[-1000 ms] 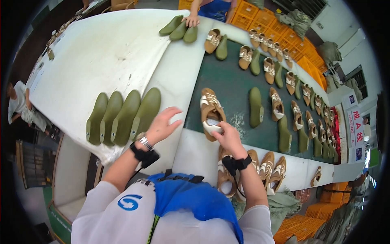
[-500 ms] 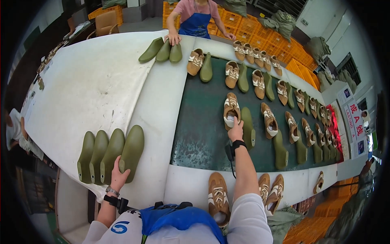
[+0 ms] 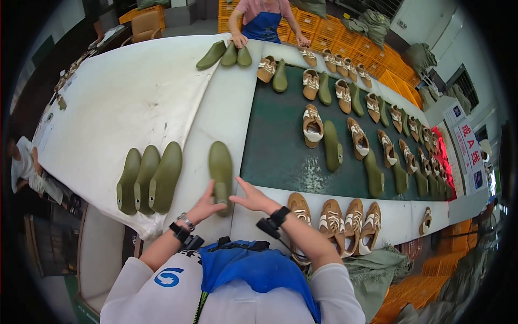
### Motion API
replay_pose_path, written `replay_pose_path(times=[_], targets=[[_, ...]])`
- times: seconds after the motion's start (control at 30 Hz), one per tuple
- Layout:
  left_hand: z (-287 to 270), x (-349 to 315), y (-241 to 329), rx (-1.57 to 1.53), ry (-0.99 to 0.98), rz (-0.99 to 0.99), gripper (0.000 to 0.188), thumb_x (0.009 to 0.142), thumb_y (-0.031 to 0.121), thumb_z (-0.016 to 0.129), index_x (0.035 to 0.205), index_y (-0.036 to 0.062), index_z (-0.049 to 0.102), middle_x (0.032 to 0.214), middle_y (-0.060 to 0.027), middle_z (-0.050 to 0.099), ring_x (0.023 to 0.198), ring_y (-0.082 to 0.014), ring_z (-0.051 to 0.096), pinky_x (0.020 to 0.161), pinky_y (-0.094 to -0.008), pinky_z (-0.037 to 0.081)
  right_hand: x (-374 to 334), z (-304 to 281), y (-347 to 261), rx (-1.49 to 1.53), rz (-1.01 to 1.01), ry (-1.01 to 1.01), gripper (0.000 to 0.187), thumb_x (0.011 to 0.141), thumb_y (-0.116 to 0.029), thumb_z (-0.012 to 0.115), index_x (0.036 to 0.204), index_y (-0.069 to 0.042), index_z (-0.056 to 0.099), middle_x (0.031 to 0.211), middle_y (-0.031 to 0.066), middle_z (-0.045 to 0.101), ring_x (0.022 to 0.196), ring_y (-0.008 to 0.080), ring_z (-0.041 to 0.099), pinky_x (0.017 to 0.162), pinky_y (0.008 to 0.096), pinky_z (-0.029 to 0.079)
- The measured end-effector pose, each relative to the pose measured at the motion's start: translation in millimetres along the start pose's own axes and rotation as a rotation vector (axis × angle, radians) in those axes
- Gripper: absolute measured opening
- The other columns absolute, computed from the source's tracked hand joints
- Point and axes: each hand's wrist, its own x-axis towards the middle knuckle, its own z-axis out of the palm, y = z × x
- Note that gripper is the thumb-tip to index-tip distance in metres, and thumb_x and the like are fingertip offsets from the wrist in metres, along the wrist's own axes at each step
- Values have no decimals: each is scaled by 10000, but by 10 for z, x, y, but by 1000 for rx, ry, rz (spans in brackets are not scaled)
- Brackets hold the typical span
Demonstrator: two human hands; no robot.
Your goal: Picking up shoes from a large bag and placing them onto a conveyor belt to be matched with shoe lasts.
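Note:
A green shoe last (image 3: 220, 162) stands toe-away on the white table strip, between my two hands. My left hand (image 3: 204, 205) holds it near the heel end, with the thumb across it and the fingers along its left side. On its other side is my right hand (image 3: 256, 198), fingers spread, the thumb close to the last's edge. Three more green lasts (image 3: 165, 175) lie side by side to the left. Ahead on the dark green belt, a brown and white sneaker (image 3: 312, 127) sits next to another green last (image 3: 332, 146).
Rows of sneakers paired with lasts run rightward along the green belt (image 3: 280, 156). Several sneakers (image 3: 353, 224) line the near ledge by my right arm. Across the table, a co-worker in a blue apron (image 3: 261, 27) touches lasts and a sneaker. Orange crates (image 3: 318, 35) are stacked behind.
My left hand has brought the rightmost last of its row over to the right. My right hand has let go of the sneaker on the belt and come back beside this last.

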Motion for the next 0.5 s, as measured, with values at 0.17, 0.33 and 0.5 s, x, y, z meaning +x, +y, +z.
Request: replay_pose_path(times=[0.17,0.33,0.5], targets=[[155,117,-92,-20,-173,14,781,799,228,661,1405,13,217,1337,-186,429,1217,-272,435,996,-360,375,226,192,-194,-79,114,419,539,746,-181,611,1234,-26,441,1176,207,500,1072,370,511,894,414,435],[-124,-256,168,204,-10,63,456,824,211,611,1236,41,514,1195,-148,572,1094,-230,544,924,-349,431,580,-288,274,-330,205,539,460,743,-127,600,1182,-51,488,1083,190,561,971,366,566,839,438,465],[-505,-859,-86,197,332,5,352,830,141,588,1151,-1,552,1036,-149,636,981,-227,611,857,-312,468,744,-850,1106,-453,610,404,516,751,-168,652,1223,-87,462,1007,247,571,881,404,596,786,448,492]])
